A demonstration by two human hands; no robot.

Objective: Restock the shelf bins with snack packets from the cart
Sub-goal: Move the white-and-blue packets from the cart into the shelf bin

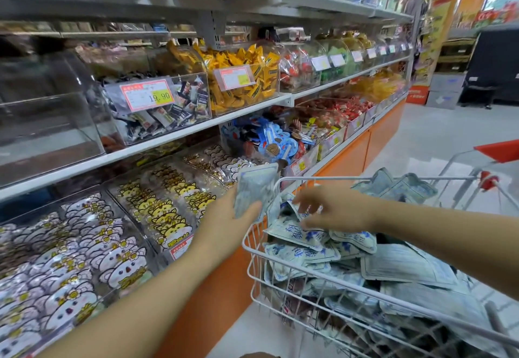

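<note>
A white wire cart [314,277] at the lower right is heaped with pale blue-and-white snack packets [306,253]. My left hand [224,221] grips one such packet [254,187] upright, just left of the cart's rim and in front of the lower shelf bins. Over the pile, my right hand [328,207] reaches down with fingers spread, its fingertips touching a packet [299,231] near the cart's far left corner. The clear lower bins [157,206] hold cartoon-face packets in pink and yellow.
The middle shelf carries clear bins of dark packets [168,116], yellow packets [247,76] and red ones, with price tags [147,95] on their fronts. An orange base panel [351,155] runs under the shelving. Grey aisle floor [438,133] stretches beyond the cart.
</note>
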